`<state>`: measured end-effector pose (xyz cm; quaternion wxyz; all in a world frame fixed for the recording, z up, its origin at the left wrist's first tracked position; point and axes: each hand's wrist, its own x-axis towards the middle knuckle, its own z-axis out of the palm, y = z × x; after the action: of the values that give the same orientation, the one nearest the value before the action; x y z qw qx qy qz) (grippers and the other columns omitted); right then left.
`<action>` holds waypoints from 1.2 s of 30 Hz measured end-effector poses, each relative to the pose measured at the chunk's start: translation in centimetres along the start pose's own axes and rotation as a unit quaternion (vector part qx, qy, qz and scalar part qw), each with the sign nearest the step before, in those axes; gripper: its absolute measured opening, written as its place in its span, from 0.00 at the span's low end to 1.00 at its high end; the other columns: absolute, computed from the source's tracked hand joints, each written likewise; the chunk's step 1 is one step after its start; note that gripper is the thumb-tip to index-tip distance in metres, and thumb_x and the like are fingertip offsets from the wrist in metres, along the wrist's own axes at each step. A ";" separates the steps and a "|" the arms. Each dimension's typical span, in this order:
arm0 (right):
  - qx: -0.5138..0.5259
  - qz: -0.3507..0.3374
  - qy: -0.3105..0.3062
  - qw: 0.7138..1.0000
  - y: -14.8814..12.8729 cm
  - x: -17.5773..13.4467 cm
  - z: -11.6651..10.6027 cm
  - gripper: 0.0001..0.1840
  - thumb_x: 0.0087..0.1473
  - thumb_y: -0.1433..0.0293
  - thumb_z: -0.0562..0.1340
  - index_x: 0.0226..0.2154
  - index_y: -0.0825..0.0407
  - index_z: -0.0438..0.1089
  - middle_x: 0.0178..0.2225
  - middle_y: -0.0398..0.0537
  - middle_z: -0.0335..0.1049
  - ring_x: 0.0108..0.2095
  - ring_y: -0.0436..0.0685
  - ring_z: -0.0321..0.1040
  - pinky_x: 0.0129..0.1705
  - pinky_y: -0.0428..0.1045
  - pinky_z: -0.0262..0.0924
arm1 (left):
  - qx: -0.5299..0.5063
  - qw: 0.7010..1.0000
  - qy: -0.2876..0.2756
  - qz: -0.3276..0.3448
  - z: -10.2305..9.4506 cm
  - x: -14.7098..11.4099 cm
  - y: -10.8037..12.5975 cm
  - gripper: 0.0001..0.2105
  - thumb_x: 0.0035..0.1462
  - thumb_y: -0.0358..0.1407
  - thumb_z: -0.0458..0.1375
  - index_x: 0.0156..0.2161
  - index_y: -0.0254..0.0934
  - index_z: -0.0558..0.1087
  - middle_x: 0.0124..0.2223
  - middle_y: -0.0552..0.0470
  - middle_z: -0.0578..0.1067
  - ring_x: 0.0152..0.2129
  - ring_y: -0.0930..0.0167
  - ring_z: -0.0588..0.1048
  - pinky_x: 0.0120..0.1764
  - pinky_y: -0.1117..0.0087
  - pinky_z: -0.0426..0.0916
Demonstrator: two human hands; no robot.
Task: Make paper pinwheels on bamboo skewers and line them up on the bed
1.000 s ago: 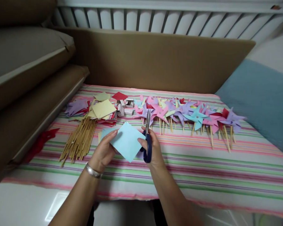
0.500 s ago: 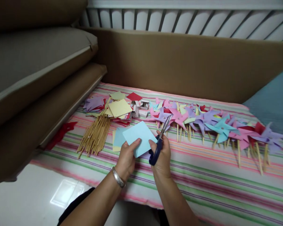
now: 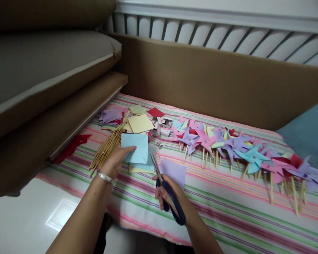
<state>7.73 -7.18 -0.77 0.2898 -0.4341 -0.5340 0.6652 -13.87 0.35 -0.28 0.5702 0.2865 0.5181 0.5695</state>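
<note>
My left hand [image 3: 118, 157] pinches a light blue square of paper [image 3: 135, 148] by its lower left side, thumb on top; short slits run in from its right corners. Dark-handled scissors [image 3: 172, 199] are gripped in my right hand [image 3: 165, 192], blades pointing up and left toward the paper's lower right corner. Whether the blades touch the paper I cannot tell. Beneath the held square lie more blue and yellow paper squares [image 3: 141, 168]. A purple paper square [image 3: 173, 172] rests on the striped cloth behind my right hand.
Wooden sticks [image 3: 106, 146] lie bundled left of my left hand. Behind them are stacked paper squares [image 3: 140, 123] and small open boxes [image 3: 164, 127]. Finished paper pinwheels [image 3: 254, 157] on sticks line the right side. Brown cushions [image 3: 55, 98] rise at left.
My left hand has moved left with the blue paper and turned it square-on. My right hand has dropped with the scissors, their blades now pointing up-left, and has left the paper. The view has shifted slightly.
</note>
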 end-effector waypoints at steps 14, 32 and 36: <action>-0.096 0.108 -0.003 0.990 -0.2 -1.4 0.7 0.23 0.48 0.53 0.58 0.40 0.52 0.61 0.18 0.35 0.57 0.13 0.43 0.54 0.13 0.40 0.53 | 0.038 0.998 -0.037 -0.034 -0.6 -0.2 1.2 0.20 0.32 0.34 0.68 0.36 0.31 0.76 0.34 0.44 0.79 0.27 0.66 0.75 0.32 0.68 0.69; -0.043 0.130 0.023 0.990 -0.5 -0.9 1.1 0.28 0.40 0.52 0.64 0.40 0.53 0.63 0.16 0.33 0.56 0.12 0.43 0.53 0.11 0.40 0.52 | 0.069 0.991 -0.101 -0.055 0.7 -1.0 1.1 0.17 0.35 0.33 0.67 0.36 0.33 0.77 0.31 0.46 0.79 0.24 0.66 0.75 0.28 0.69 0.68; -0.035 0.134 0.021 0.990 -0.4 -0.8 1.1 0.29 0.39 0.53 0.64 0.41 0.54 0.64 0.15 0.32 0.55 0.11 0.43 0.53 0.11 0.40 0.51 | 0.060 0.992 -0.091 -0.058 0.7 -0.9 1.2 0.18 0.33 0.32 0.67 0.36 0.33 0.77 0.31 0.46 0.79 0.24 0.65 0.75 0.28 0.69 0.68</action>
<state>7.08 -8.25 -0.16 0.1938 -0.5255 -0.4875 0.6697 -13.47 -0.13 1.28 0.6288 0.3407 0.5131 0.4747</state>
